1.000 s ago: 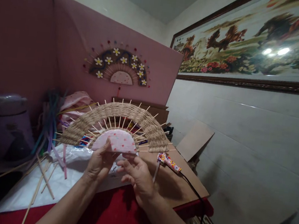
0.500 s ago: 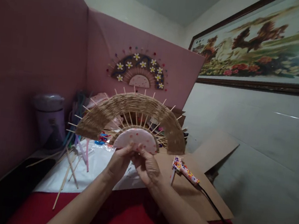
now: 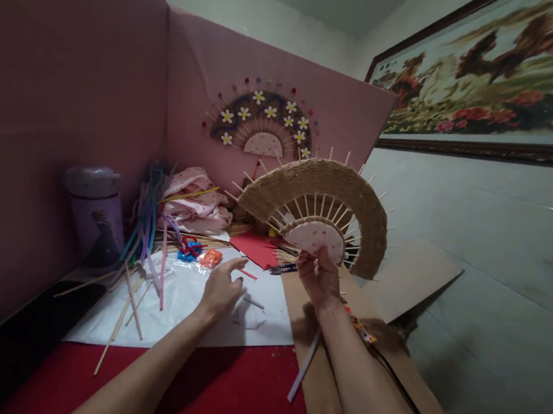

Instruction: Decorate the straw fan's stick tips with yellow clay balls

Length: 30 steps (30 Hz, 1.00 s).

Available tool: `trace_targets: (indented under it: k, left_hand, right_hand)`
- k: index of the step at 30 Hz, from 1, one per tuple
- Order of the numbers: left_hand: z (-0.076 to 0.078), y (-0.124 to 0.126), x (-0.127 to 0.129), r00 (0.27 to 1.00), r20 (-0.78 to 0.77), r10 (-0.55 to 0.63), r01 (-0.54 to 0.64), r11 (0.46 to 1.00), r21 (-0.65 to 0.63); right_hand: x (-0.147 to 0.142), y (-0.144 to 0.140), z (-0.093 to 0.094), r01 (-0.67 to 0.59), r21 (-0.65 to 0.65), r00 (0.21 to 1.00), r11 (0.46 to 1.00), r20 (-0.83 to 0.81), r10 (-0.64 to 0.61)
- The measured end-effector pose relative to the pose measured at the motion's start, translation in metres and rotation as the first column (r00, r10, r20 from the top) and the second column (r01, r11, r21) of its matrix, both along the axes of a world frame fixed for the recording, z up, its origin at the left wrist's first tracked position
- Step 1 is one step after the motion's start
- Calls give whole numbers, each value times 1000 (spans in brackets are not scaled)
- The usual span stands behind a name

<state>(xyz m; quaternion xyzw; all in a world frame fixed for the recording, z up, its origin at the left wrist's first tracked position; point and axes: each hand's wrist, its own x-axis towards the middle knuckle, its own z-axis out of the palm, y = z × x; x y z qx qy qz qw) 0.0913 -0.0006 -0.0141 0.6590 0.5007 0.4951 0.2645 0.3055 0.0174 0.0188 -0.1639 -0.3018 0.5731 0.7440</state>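
My right hand pinches the lower edge of a half-round woven fan, thumb and fingers closed on its base. Brown cord forms the fan's arched band, and thin sticks poke out past the outer rim. Its base is a pink half-disc with red dots. The fan is tilted and held up above the table. My left hand is empty, its fingers apart and bent, over the white sheet. Close by lie a red paper piece and a small red strip.
At left stand a purple flask, pipe cleaners and loose sticks. Blue and orange packets lie mid-table. Cardboard, a glue stick and a flowered glue gun are at right. A finished flowered fan hangs behind.
My left hand has let go of the fan and moved down-left over the white sheet. The fan has shifted right and tilted in my right hand.
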Motion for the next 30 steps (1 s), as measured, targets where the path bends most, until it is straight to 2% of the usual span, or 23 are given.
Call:
trace_targets:
  k: [2, 5, 8, 10, 12, 15, 17, 21, 24, 30]
  left_hand:
    - [1, 2, -4, 986, -151, 74, -71, 997, 31]
    - [3, 0, -7, 895, -400, 197, -174, 980, 92]
    - [2, -3, -8, 794, -576, 195, -148, 981, 128]
    - [-1, -5, -8, 736, -659, 156, -112, 988, 109]
    - [-4, -6, -9, 669, -728, 149, -142, 987, 72]
    - [-1, -3, -12, 585, -787, 196, -259, 965, 48]
    - [6, 3, -14, 561, -802, 205, -296, 955, 37]
    - [29, 24, -14, 540, -830, 140, -251, 968, 0]
    - [45, 45, -14, 527, -841, 124, -204, 979, 17]
    - [55, 93, -19, 514, -840, 175, -138, 983, 120]
  right_hand:
    - [5, 3, -3, -32, -33, 998, 999, -51, 31]
    - [11, 5, -2, -37, -48, 994, 998, -100, 32]
    - [18, 6, -1, -34, 7, 991, 999, -131, 34]
    - [23, 6, -1, -20, 32, 990, 999, -137, 24]
    - [26, 8, -1, -1, 30, 990, 1000, -143, 5]
    - [28, 9, -1, 4, -3, 988, 1000, -155, -5]
    - [28, 9, -1, -3, -30, 987, 1000, -160, -2]
    - [25, 7, 0, -20, -46, 983, 999, -181, 11]
    - [23, 6, 0, -29, -56, 980, 998, -199, 18]
    - [23, 7, -3, -9, -46, 968, 999, -249, -2]
